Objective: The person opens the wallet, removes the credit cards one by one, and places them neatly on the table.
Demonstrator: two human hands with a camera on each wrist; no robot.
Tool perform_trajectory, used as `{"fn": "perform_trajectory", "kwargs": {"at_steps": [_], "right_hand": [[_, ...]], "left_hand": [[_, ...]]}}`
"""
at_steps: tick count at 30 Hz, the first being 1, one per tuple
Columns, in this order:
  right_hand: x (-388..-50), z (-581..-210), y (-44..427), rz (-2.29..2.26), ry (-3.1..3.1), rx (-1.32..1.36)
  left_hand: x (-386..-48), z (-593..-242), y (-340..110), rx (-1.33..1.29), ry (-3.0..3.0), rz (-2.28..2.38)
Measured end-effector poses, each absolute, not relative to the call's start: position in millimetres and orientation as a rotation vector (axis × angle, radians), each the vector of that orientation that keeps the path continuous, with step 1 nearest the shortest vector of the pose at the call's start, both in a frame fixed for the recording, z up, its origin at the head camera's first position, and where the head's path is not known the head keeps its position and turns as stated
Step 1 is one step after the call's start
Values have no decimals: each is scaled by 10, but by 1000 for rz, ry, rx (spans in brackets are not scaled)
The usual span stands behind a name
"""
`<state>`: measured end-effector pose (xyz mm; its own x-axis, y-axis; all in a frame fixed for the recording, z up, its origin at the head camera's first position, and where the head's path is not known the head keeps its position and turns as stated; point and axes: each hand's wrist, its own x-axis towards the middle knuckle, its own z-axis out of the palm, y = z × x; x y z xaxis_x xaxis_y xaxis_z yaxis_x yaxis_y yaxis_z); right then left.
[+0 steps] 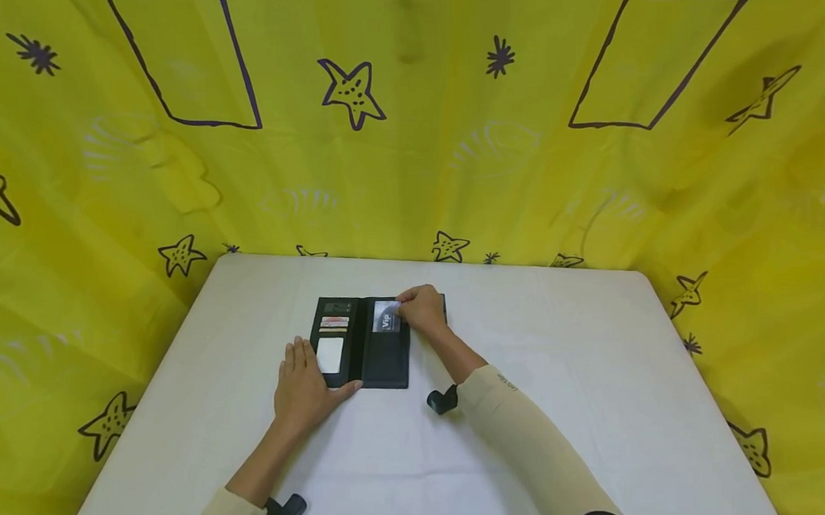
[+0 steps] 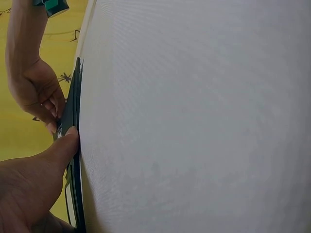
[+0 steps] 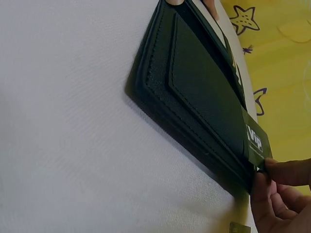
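A dark long wallet point(image 1: 387, 366) lies unfolded on the white table. A card marked "Vip" point(image 1: 386, 317) sticks out at the top of its right panel. My right hand point(image 1: 423, 309) pinches this card by its outer edge, between thumb and fingers point(image 3: 286, 173). On the wallet's lower left part rests my left hand point(image 1: 304, 385), fingers straight, with the thumb point(image 2: 71, 138) pressing its near edge by the fold. The left panel holds several cards point(image 1: 335, 321) in slots and a white card point(image 1: 330, 355) in the lower window.
Beyond the far edge of the white table point(image 1: 561, 343) hangs a yellow cloth point(image 1: 409, 188) with drawn stars. Just right of my right hand a dark strip point(image 1: 445, 308) shows; what it belongs to is partly hidden. Black wrist cameras point(image 1: 442, 400) sit at both sleeves.
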<state>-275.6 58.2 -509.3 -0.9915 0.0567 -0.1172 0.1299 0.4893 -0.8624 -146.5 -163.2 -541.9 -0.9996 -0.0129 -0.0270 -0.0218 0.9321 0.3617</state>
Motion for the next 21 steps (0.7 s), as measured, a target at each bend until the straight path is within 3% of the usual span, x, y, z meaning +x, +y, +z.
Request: {"fn": "perform_trajectory", "kwargs": {"at_steps": [21], "right_hand": [[-2806,-4915,682,-2064,2154,390]], "left_hand": [[-1467,-5404,-1629,-17,3076,568]]}}
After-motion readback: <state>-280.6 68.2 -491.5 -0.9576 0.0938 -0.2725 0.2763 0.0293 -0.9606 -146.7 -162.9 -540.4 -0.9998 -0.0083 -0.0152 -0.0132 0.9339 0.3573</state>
